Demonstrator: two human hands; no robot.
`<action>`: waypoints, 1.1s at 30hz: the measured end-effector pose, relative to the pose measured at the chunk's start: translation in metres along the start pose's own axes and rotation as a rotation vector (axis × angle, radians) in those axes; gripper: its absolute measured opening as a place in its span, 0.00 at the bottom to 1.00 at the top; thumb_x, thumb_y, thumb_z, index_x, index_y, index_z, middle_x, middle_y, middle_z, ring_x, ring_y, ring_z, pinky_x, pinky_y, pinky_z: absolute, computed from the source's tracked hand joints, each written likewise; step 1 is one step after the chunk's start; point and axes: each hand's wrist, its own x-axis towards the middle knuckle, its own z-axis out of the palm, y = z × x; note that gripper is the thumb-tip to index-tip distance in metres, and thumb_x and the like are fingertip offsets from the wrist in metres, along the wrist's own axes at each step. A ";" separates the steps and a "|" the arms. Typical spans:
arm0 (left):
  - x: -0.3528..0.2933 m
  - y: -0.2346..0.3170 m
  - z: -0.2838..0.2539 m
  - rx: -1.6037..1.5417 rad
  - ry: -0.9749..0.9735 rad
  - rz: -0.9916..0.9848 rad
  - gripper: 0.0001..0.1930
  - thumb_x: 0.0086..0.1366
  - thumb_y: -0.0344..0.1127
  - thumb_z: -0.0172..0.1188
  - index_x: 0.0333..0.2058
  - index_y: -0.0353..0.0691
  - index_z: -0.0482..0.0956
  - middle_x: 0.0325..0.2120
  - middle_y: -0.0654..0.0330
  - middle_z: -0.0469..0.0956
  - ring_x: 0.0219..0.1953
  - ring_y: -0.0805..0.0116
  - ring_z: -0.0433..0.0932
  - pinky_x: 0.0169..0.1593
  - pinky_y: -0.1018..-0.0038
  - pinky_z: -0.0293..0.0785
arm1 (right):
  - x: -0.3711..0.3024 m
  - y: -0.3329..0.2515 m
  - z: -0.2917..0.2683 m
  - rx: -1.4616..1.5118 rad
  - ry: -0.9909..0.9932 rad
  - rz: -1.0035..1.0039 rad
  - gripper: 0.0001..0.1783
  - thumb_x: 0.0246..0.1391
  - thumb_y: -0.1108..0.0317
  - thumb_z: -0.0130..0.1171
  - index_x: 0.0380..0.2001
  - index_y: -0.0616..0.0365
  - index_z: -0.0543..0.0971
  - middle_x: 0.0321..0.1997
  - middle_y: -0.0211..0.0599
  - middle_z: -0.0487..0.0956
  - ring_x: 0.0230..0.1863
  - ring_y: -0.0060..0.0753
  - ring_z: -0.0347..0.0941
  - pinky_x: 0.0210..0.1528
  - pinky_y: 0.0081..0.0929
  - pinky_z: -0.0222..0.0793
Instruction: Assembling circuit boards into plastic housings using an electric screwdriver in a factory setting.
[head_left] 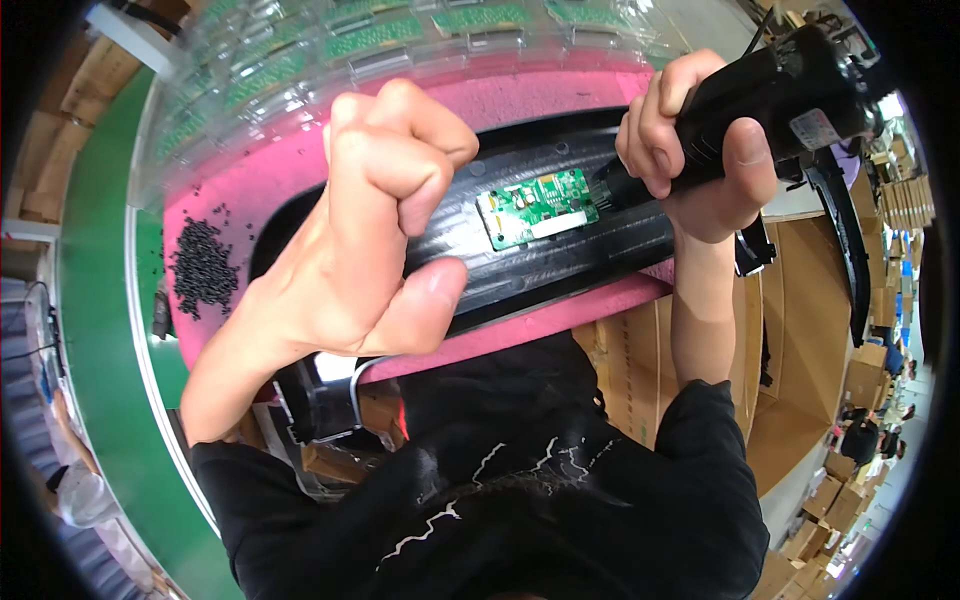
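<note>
the inside of your curled left hand (370, 230) hidden, its bulk covering part of the black plastic shell (600, 250), your black power tool's (770, 90) tip indistinct against it, clear trays (300, 95) beyond the pink mat's (490, 100) far edge cut off, tiny black parts (203, 268) at its left edge indistinguishable

Black short-sleeved T-shirt (660, 530); thin, pale, jagged streaks (425, 535) branching lightning-like across the front, greyish smudgy shading near them. Sleeves (250, 490) loose, ending about the elbows. Forearms (703, 320) and hands (360, 230) bare.
</note>
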 end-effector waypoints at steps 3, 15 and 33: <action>0.006 0.006 -0.012 -0.002 0.022 0.009 0.18 0.50 0.27 0.55 0.39 0.38 0.58 0.34 0.52 0.65 0.33 0.61 0.60 0.44 0.63 0.57 | 0.003 -0.003 -0.002 0.115 0.076 0.116 0.27 0.60 0.41 0.49 0.38 0.59 0.70 0.17 0.24 0.65 0.13 0.17 0.58 0.21 0.21 0.56; -0.062 -0.015 -0.032 0.596 -0.348 -0.600 0.15 0.59 0.34 0.63 0.42 0.33 0.74 0.37 0.47 0.75 0.45 0.45 0.75 0.49 0.57 0.73 | 0.049 0.000 -0.021 0.629 0.710 0.407 0.16 0.56 0.70 0.60 0.43 0.59 0.65 0.42 0.39 0.65 0.48 0.37 0.68 0.61 0.74 0.61; -0.151 0.139 -0.110 1.310 0.586 -0.734 0.17 0.60 0.17 0.56 0.49 0.31 0.78 0.46 0.49 0.77 0.44 0.58 0.78 0.49 0.69 0.74 | -0.049 -0.090 -0.014 -0.588 0.079 -0.523 0.42 0.48 0.69 0.55 0.67 0.55 0.54 0.67 0.48 0.51 0.59 0.44 0.52 0.55 0.49 0.54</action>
